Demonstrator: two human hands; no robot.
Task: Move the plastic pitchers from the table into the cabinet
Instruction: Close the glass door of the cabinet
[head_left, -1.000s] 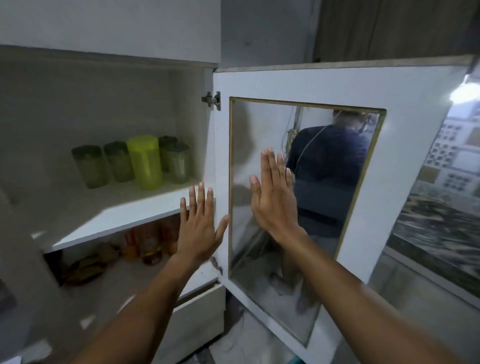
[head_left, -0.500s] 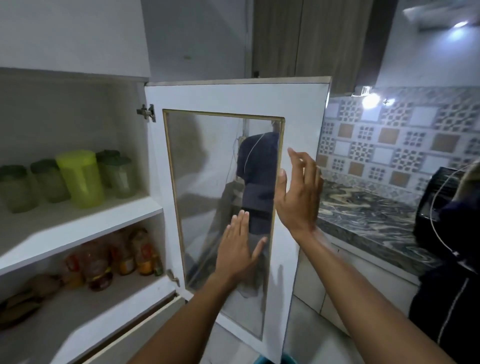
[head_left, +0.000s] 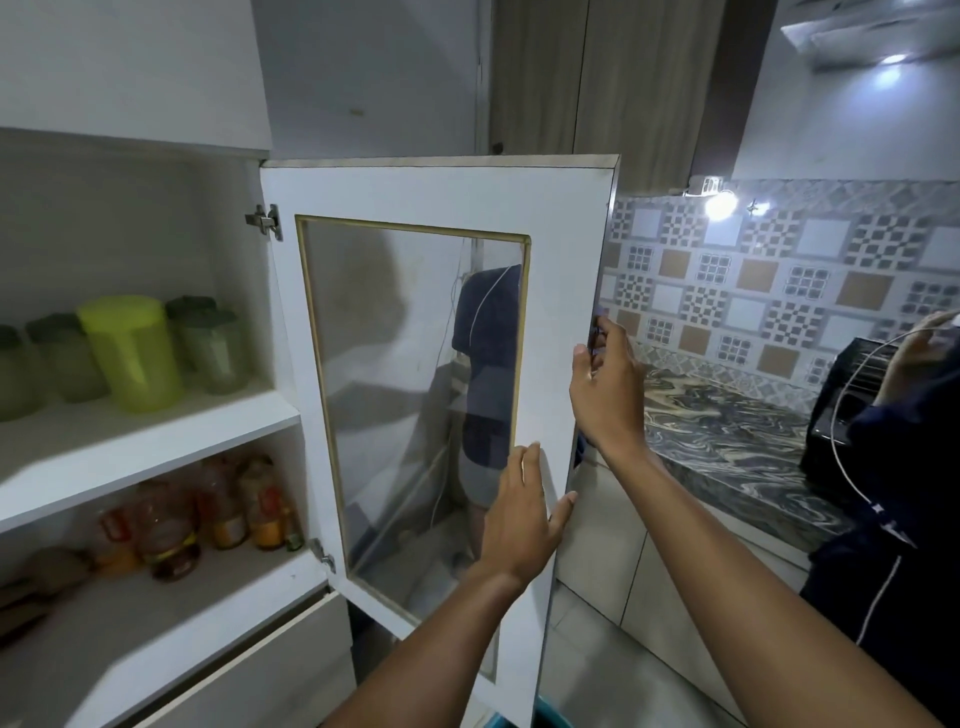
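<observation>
A lime-green plastic pitcher (head_left: 132, 353) stands on the upper shelf (head_left: 156, 441) of the open white cabinet, among several dull green lidded pitchers (head_left: 218, 349). The white cabinet door (head_left: 441, 197) with its glass pane hangs open to the right of the shelves. My left hand (head_left: 519, 514) lies flat against the door's lower right frame, fingers apart. My right hand (head_left: 605, 384) curls around the door's free right edge, fingers hooked behind it.
Several bottles and jars (head_left: 208, 514) fill the lower shelf. A marbled counter (head_left: 727, 447) runs to the right below a patterned tile wall. A black appliance (head_left: 852, 405) sits on it. A person in a dark top (head_left: 898, 519) stands at the far right.
Both hands have slid from the glass pane rightward to the door's free edge. My right hand now grips that edge. The view has turned to the right.
</observation>
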